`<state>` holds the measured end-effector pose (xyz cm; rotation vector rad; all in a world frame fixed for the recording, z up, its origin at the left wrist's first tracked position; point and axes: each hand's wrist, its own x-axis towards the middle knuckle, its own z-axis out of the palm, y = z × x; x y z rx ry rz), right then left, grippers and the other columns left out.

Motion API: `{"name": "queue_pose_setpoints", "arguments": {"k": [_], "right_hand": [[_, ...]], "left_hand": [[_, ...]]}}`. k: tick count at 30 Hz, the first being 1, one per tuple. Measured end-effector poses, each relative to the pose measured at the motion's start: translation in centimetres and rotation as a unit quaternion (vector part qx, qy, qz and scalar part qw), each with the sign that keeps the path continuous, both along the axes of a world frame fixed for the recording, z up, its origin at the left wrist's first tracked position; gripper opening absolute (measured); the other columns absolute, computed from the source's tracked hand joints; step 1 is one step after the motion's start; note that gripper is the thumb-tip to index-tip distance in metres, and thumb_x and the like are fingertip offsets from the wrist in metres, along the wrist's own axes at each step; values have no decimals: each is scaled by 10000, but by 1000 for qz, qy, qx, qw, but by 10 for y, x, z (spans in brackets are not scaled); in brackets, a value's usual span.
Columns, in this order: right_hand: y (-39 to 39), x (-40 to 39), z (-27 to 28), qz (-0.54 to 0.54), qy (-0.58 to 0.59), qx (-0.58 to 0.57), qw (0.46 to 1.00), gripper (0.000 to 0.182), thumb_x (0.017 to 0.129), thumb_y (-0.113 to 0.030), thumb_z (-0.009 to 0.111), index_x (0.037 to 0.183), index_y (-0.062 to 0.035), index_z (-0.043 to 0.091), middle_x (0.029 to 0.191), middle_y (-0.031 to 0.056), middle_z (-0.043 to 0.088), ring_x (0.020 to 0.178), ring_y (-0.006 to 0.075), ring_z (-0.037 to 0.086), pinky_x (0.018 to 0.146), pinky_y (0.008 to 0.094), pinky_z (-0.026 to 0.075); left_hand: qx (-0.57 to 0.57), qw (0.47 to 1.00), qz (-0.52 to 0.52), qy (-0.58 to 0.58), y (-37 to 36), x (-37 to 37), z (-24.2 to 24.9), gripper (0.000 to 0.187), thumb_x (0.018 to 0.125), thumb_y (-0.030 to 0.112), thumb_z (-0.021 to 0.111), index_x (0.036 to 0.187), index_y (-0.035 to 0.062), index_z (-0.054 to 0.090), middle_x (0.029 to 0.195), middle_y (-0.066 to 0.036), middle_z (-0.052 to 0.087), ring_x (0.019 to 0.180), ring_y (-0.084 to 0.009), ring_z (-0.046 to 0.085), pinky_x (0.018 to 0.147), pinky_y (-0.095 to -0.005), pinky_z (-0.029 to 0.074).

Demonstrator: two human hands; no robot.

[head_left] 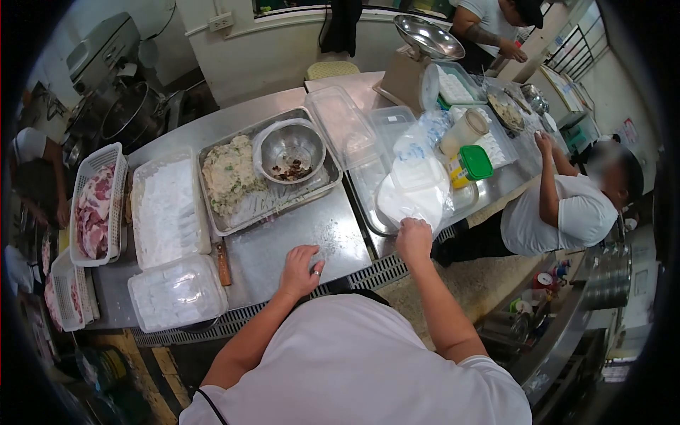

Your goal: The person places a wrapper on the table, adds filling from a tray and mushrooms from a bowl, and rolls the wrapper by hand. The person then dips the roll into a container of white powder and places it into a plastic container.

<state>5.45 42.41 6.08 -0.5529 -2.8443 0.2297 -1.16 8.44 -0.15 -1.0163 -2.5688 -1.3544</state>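
My right hand point(415, 237) is closed at the near edge of a clear plastic bag with white round contents point(413, 191), its fingertips pinched on the plastic. My left hand point(301, 271) hovers over or rests on the steel table point(283, 248) near its front edge, fingers apart, holding nothing. Behind it, a metal tray point(234, 228) holds a pale minced mixture with green bits point(230, 173) and a steel bowl point(292, 150) with dark pieces at its bottom. A yellow tub with a green lid point(471, 166) stands right of the bag.
White-filled containers point(168, 212) point(177, 292) and a brown-handled tool point(224, 265) lie left. Farther left is a basket of raw meat point(95, 211). A scale point(411, 74) stands at the back. Co-workers stand right point(559, 205), back right point(489, 28) and far left point(35, 170).
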Motion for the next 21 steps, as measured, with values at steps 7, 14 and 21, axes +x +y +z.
{"name": "queue_pose_setpoints", "arguments": {"k": [7,14,21], "right_hand": [[-15,-6,16,-22,83,-122,989,148,819,-45,772,921,-78,671,910,147,700,939,390,659,852,525,495],[-79,-6,10,187,109,-106,971,209,783,-66,758,970,-75,666,976,150,684,1007,396,642,908,519,482],[-164,-28,-4,445,89,-91,887,213,824,-121,736,1023,-64,686,1008,144,685,1023,368,638,965,505,496]], "left_hand": [[6,1000,-3,-9,-1,0,0,418,912,136,788,1297,29,665,1231,-161,705,1192,-396,634,1090,-498,479],[53,998,16,-12,-4,-4,11,614,841,139,829,1407,41,613,1392,-176,646,1306,-416,596,1155,-518,449],[-90,987,-18,135,-39,-26,30,578,727,52,791,1291,168,732,1384,-94,661,1394,-358,568,1247,-590,352]]}}
